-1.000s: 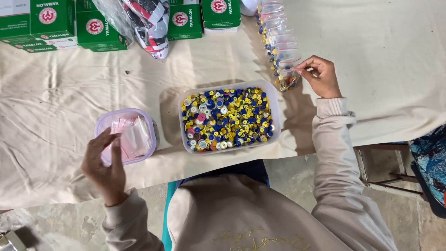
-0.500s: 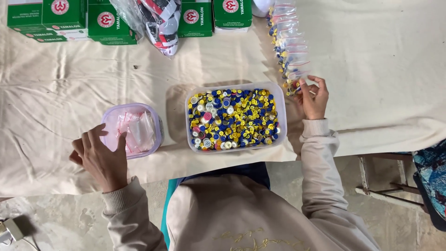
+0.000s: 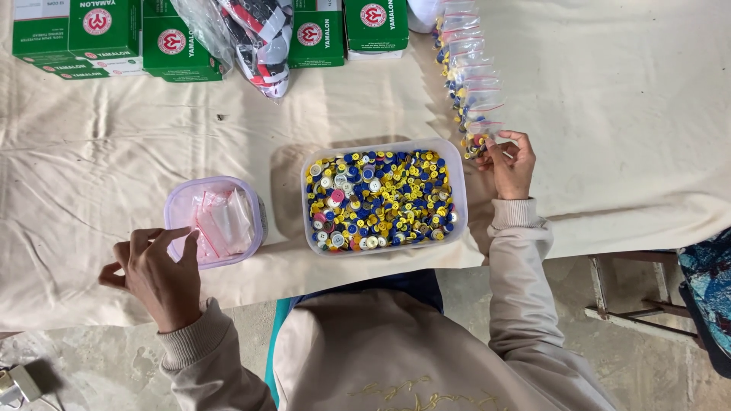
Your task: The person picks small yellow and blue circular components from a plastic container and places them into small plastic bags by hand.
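I am looking down on a cream cloth-covered table (image 3: 91, 190). At centre is sitting a clear rectangular plastic tub of mixed coloured buttons (image 3: 383, 199). At nine o'clock of it, my left hand (image 3: 156, 274) is touching a small round lilac plastic container of empty bags (image 3: 215, 221), fingers loosely spread. At two o'clock, my right hand (image 3: 510, 164) is pinching the nearest of a row of small clear button-filled bags (image 3: 468, 84).
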